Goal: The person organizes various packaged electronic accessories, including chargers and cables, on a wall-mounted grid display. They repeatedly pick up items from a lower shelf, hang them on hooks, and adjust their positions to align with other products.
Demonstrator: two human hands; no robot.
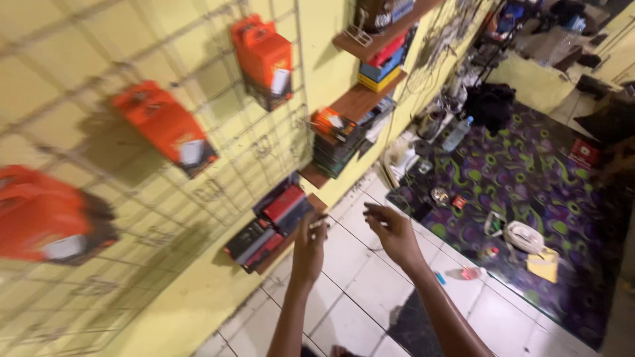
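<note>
My left hand (309, 246) is raised beside a low wooden shelf (291, 241) on the yellow wall and pinches a small pale object between its fingertips. The thing is too small and blurred to identify. My right hand (391, 233) hovers just right of it, fingers loosely curled toward the left hand, holding nothing I can make out. Dark and red flat boxes (268, 225) lie stacked on that shelf, next to my left hand.
Orange boxes (264, 58) hang on a wire grid (132, 198) on the wall. Higher shelves (360, 99) carry more stacked boxes. Below lie white floor tiles (357, 291) and a purple-green patterned rug (529, 178) strewn with a plastic bottle (458, 133), cups and small items.
</note>
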